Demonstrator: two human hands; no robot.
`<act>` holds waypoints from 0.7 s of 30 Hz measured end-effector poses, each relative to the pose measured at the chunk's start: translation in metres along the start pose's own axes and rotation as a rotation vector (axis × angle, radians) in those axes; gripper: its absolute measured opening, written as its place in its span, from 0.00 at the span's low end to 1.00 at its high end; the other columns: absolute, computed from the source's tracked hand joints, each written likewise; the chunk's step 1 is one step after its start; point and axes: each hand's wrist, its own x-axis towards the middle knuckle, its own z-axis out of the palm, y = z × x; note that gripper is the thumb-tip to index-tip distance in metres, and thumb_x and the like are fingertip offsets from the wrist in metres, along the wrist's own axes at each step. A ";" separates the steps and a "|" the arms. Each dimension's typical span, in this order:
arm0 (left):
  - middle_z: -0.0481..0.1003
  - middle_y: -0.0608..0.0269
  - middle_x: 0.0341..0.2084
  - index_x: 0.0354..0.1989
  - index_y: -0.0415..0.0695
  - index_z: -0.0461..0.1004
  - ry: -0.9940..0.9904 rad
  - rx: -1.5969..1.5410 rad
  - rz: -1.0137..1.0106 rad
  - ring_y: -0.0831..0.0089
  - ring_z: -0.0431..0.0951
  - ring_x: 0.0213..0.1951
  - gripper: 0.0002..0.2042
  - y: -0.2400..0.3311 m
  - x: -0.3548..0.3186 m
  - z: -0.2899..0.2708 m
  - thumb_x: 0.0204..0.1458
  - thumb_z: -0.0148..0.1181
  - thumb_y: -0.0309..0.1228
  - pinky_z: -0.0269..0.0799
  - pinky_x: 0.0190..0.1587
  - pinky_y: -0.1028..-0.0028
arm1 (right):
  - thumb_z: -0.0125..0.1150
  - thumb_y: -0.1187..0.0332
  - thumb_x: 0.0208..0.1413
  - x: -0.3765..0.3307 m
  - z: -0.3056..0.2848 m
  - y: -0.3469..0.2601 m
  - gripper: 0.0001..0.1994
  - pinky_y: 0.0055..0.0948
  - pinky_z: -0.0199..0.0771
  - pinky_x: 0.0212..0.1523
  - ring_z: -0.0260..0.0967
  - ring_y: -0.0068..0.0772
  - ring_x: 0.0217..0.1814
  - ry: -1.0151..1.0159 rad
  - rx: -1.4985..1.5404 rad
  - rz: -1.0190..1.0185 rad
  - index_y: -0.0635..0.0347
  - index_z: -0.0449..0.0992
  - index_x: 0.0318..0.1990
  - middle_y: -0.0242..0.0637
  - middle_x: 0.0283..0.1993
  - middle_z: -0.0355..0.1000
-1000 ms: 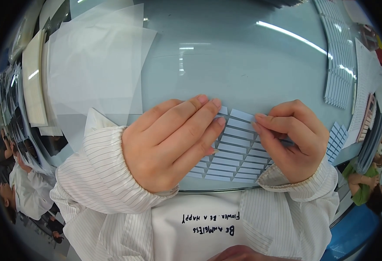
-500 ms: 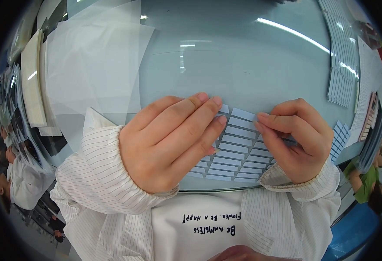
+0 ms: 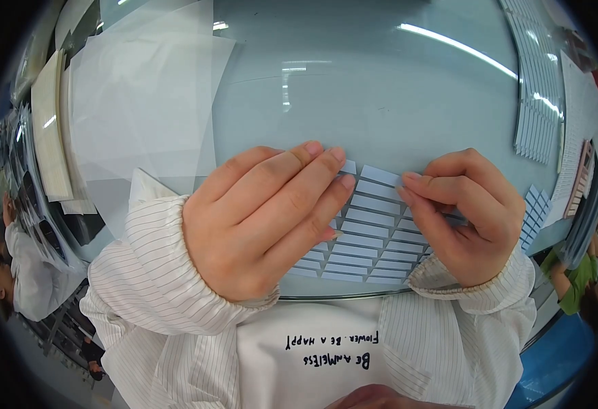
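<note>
Sheets of cream paper [image 3: 50, 129] lie in a narrow pile at the left side of the desk [image 3: 299, 123]. Just beside them, large translucent sheets [image 3: 142, 102] overlap. Next comes the left hand [image 3: 268, 221], palm down, its fingers straight and close together; the thumb tip shows below the fingers, and I cannot tell whether this grip pinches anything. Pale label-like pieces [image 3: 369, 217] are arranged in columns between the two hands, running partly underneath the left fingers and reaching close to the right wrist. At the top of this array, one rectangular piece [image 3: 378, 174] spans toward the right hand [image 3: 405, 185], whose thumb and forefinger are pinched on its right end; the other fingers curl inward. Near the right wrist lies a small gridded blue sheet [image 3: 536, 215]. Beyond it, toward the upper right, rests a long array of pale strips [image 3: 539, 82].
</note>
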 end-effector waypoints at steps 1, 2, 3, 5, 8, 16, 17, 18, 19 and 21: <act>0.77 0.49 0.50 0.47 0.35 0.80 -0.006 0.008 0.002 0.57 0.79 0.47 0.22 0.000 0.001 0.000 0.42 0.70 0.32 0.78 0.45 0.64 | 0.71 0.86 0.42 0.000 0.000 0.000 0.10 0.20 0.66 0.22 0.70 0.22 0.24 0.001 0.001 0.005 0.67 0.81 0.33 0.38 0.31 0.74; 0.77 0.50 0.50 0.47 0.35 0.80 -0.012 0.016 0.004 0.57 0.79 0.48 0.22 0.000 0.001 0.000 0.42 0.70 0.32 0.77 0.45 0.64 | 0.71 0.86 0.42 0.000 0.000 0.000 0.10 0.20 0.66 0.22 0.70 0.22 0.24 0.002 0.001 0.007 0.67 0.81 0.33 0.38 0.31 0.74; 0.77 0.50 0.50 0.47 0.35 0.80 -0.013 0.016 0.004 0.57 0.79 0.48 0.22 0.000 0.001 -0.001 0.42 0.70 0.32 0.77 0.45 0.64 | 0.71 0.86 0.42 0.000 0.000 0.000 0.10 0.20 0.66 0.22 0.70 0.22 0.24 0.000 -0.001 0.007 0.67 0.81 0.33 0.38 0.31 0.74; 0.77 0.51 0.51 0.48 0.36 0.80 -0.045 0.034 -0.003 0.58 0.78 0.48 0.22 0.001 0.002 -0.002 0.44 0.69 0.33 0.76 0.46 0.64 | 0.71 0.86 0.42 0.000 0.000 0.001 0.10 0.20 0.66 0.22 0.70 0.22 0.24 -0.002 -0.003 0.009 0.67 0.81 0.33 0.38 0.31 0.74; 0.76 0.52 0.51 0.49 0.37 0.80 -0.066 0.043 -0.019 0.60 0.77 0.47 0.22 0.003 0.003 -0.004 0.44 0.67 0.34 0.75 0.46 0.65 | 0.71 0.86 0.42 -0.001 -0.001 0.001 0.10 0.19 0.66 0.22 0.70 0.22 0.24 0.001 0.009 0.002 0.67 0.81 0.33 0.38 0.31 0.74; 0.75 0.57 0.52 0.51 0.42 0.81 -0.067 0.101 -0.024 0.63 0.75 0.45 0.23 0.004 0.003 0.000 0.44 0.64 0.37 0.74 0.45 0.66 | 0.72 0.86 0.42 -0.001 0.000 0.002 0.10 0.19 0.65 0.21 0.69 0.21 0.24 -0.004 0.000 0.002 0.66 0.82 0.33 0.38 0.31 0.74; 0.75 0.57 0.52 0.51 0.42 0.81 -0.072 0.111 -0.028 0.63 0.75 0.45 0.23 0.004 0.003 0.000 0.44 0.64 0.37 0.73 0.45 0.66 | 0.72 0.86 0.42 -0.001 0.000 0.002 0.10 0.19 0.65 0.21 0.69 0.21 0.24 -0.005 0.002 0.003 0.66 0.82 0.33 0.38 0.31 0.74; 0.75 0.57 0.52 0.51 0.42 0.81 -0.072 0.111 -0.026 0.63 0.75 0.45 0.23 0.004 0.004 0.000 0.44 0.64 0.37 0.73 0.45 0.66 | 0.72 0.86 0.41 -0.001 0.001 0.002 0.11 0.19 0.65 0.21 0.69 0.21 0.24 0.000 0.004 0.007 0.66 0.82 0.34 0.38 0.31 0.74; 0.75 0.57 0.52 0.51 0.42 0.81 -0.080 0.130 -0.018 0.63 0.75 0.45 0.23 0.005 0.004 -0.001 0.45 0.64 0.37 0.74 0.45 0.66 | 0.72 0.86 0.41 -0.001 0.001 0.001 0.11 0.19 0.65 0.21 0.69 0.22 0.24 0.004 0.006 0.012 0.66 0.82 0.34 0.38 0.31 0.74; 0.75 0.57 0.52 0.51 0.42 0.81 -0.089 0.148 -0.010 0.64 0.75 0.46 0.22 0.005 0.004 -0.002 0.46 0.63 0.37 0.74 0.45 0.66 | 0.71 0.86 0.41 -0.002 0.001 0.001 0.11 0.19 0.65 0.21 0.69 0.22 0.24 0.005 0.004 0.011 0.66 0.82 0.34 0.37 0.31 0.74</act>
